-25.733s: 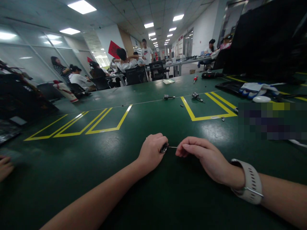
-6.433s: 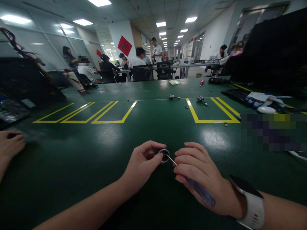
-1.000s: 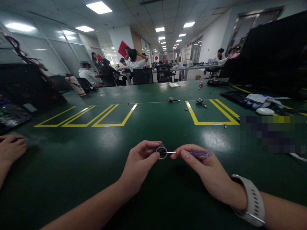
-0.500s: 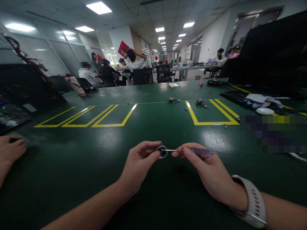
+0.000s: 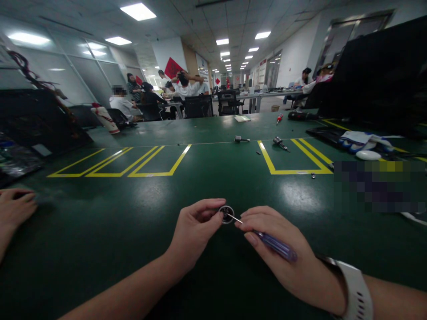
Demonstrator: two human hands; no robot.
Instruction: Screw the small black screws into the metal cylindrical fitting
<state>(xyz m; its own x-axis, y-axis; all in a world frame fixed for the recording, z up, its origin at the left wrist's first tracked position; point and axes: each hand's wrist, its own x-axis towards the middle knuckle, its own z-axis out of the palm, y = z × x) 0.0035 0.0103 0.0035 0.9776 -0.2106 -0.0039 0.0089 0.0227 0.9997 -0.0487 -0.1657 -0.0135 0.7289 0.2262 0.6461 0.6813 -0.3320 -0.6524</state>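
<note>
Between thumb and fingers, my left hand pinches a small round metal part with a pale rim and a dark inside. My right hand grips a screwdriver with a clear purple handle. Its thin shaft slants up and left, and the tip reaches inside the rim of the round part. What exactly the tip touches is too small to tell. Both hands are above the green table.
Two metal parts with shafts, one on the left and one on the right, lie beyond my hands. Yellow tape marks the tabletop. At right are gloves and a white oval object. Another person's hand rests at left.
My right hand has turned, so the screwdriver's handle now points down to the right instead of lying nearly level. The round part has tilted, showing more of its inside.
</note>
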